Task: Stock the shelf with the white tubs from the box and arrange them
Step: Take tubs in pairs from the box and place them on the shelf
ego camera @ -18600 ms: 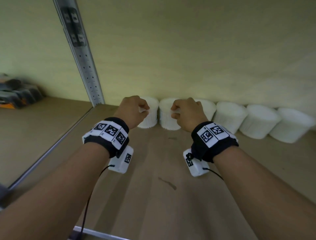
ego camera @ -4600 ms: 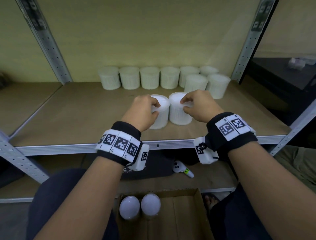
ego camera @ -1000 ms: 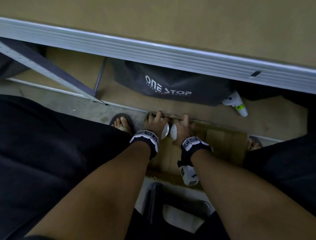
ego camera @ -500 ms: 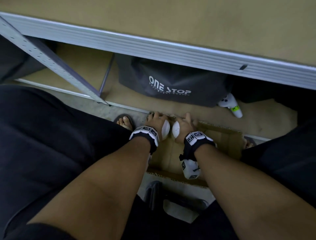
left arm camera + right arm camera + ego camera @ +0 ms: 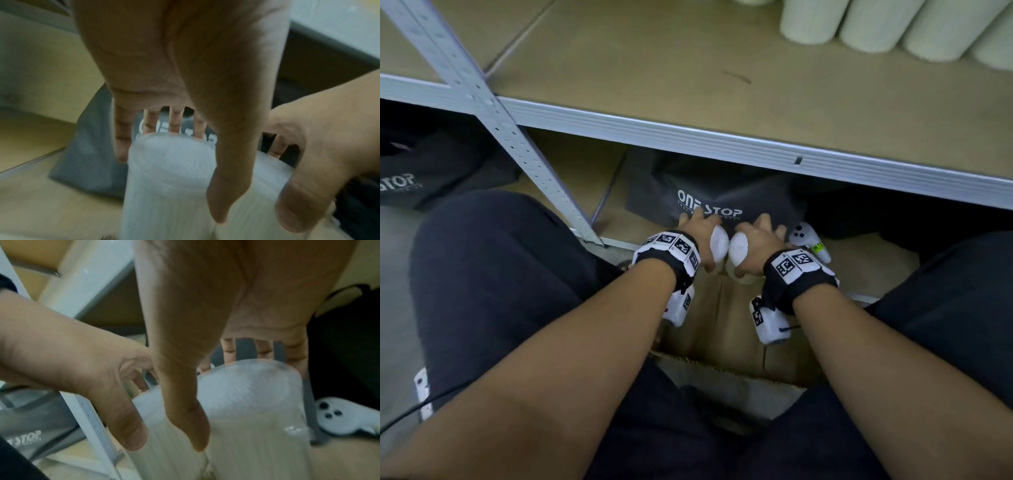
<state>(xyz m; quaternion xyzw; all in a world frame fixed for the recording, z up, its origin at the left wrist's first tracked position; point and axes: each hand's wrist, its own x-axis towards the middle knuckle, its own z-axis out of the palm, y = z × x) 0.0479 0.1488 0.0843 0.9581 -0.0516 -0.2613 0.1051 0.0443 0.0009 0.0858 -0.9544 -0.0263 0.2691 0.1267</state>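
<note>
My left hand (image 5: 700, 236) grips a white ribbed tub (image 5: 719, 242) from above, fingers behind it and thumb in front; the same tub (image 5: 170, 175) fills the left wrist view. My right hand (image 5: 756, 240) grips a second white tub (image 5: 738, 251) the same way, and this tub (image 5: 252, 402) shows close up in the right wrist view. Both tubs are held side by side above the open cardboard box (image 5: 726, 329) between my knees. Several white tubs (image 5: 866, 24) stand on the wooden shelf (image 5: 688, 68) at the top right.
The shelf's grey metal front rail (image 5: 722, 140) runs across above my hands, with a slanted upright post (image 5: 493, 113) on the left. Below the shelf lie a dark "ONE STOP" bag (image 5: 709, 202) and a white controller (image 5: 808, 240). My dark-clothed legs flank the box.
Both hands have risen out of the box with a tub each. My head has tilted up, so the shelf board and the tubs on it have come into view.
</note>
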